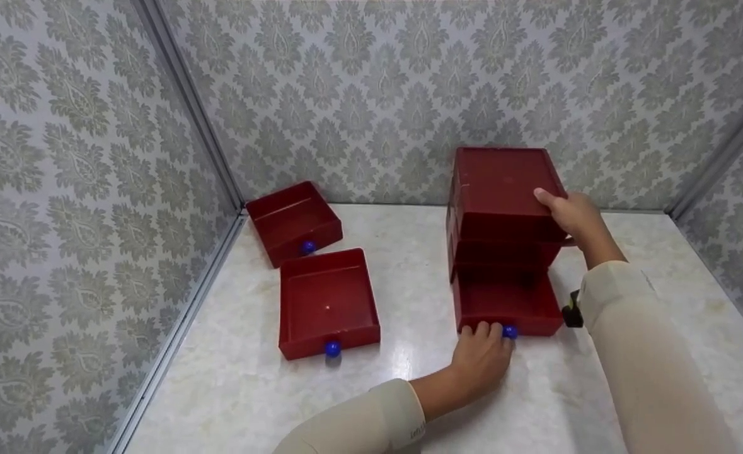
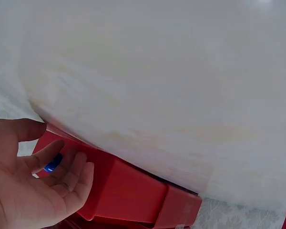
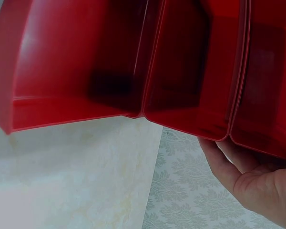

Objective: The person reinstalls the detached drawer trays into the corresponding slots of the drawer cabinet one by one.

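Observation:
A red drawer cabinet (image 1: 503,183) stands at the right of the table. My right hand (image 1: 578,217) holds its right side, with the thumb on the top face and the other fingers against the side. Out of its lowest slot juts a red drawer (image 1: 503,296) with a blue knob (image 1: 510,331). My left hand (image 1: 481,356) touches this drawer's front beside the knob, its fingers loosely bent and the thumb apart in the left wrist view. Two upper slots (image 3: 186,71) show bare insides in the right wrist view.
Left of the cabinet, a red drawer (image 1: 330,302) with a blue knob (image 1: 333,349) lies on the white table (image 1: 232,378). Behind it, another red drawer (image 1: 292,217) sits at an angle near the corner. Patterned wall panels (image 1: 358,94) enclose the back and sides.

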The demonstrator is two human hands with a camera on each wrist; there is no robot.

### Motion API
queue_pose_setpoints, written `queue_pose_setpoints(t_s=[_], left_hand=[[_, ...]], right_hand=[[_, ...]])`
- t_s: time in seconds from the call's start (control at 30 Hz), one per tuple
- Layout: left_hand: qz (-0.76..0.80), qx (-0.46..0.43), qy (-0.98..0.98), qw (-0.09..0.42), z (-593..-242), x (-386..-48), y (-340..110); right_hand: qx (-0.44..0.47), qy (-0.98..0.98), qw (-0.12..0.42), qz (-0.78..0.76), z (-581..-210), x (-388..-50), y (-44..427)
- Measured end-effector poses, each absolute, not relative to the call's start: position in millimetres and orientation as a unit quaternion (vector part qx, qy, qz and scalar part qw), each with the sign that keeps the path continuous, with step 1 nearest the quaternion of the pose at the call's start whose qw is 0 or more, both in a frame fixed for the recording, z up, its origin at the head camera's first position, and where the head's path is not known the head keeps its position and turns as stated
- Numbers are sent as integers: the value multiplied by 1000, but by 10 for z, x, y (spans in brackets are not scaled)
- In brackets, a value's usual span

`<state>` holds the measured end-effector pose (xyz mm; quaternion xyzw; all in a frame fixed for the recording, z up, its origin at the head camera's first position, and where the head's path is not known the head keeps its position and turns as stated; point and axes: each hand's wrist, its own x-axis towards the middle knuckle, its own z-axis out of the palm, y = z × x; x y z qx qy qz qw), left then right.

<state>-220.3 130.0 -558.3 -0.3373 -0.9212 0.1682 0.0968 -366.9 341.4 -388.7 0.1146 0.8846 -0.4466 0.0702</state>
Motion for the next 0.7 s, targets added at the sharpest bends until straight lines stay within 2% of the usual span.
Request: queue_pose_setpoints(t_s=[0.47, 0.7], left_hand=[[142, -302, -941, 58, -5495, -2549, 1290], [122, -295, -948, 11, -5443, -2760, 1223]], right_hand=[[119, 887, 66, -442, -3857, -3668, 3403], [127, 888, 67, -436, -3871, -3684, 3404]])
